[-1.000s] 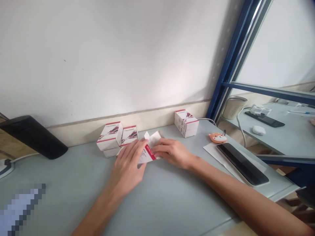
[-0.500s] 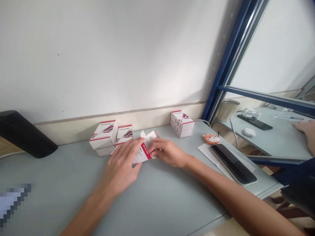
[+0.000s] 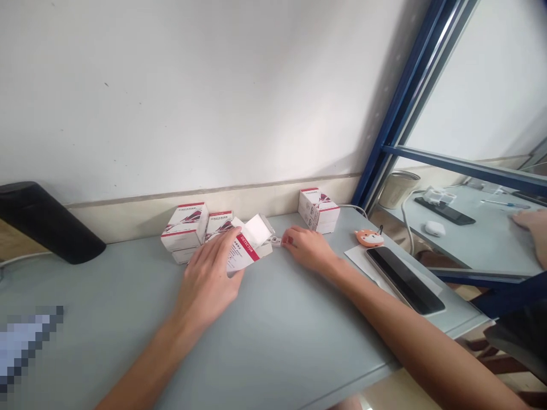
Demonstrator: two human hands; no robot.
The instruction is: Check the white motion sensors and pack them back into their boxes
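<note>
My left hand [image 3: 213,267] is closed around a white cardboard box [image 3: 243,253] with a red band reading "DETECTOR". The box lies on its side with its right end open and the flaps spread. Just right of that opening, my right hand [image 3: 308,249] pinches a small white piece [image 3: 277,242] at its fingertips; its kind is too small to make out. Behind my left hand stand a stack of similar boxes [image 3: 186,225] and another box [image 3: 219,223] beside it. One more group of boxes [image 3: 318,209] is near the wall, beyond my right hand.
To the right lie an orange animal-face case [image 3: 370,238] and a black phone [image 3: 405,279] on white paper [image 3: 356,259]. A black object [image 3: 47,222] leans at the far left. Behind a blue-framed glass partition [image 3: 391,131], another person's hand [image 3: 532,222] rests on a desk.
My right hand has moved right, away from the box's open end, with a small white piece now showing at its fingertips. The left hand still holds the box.
</note>
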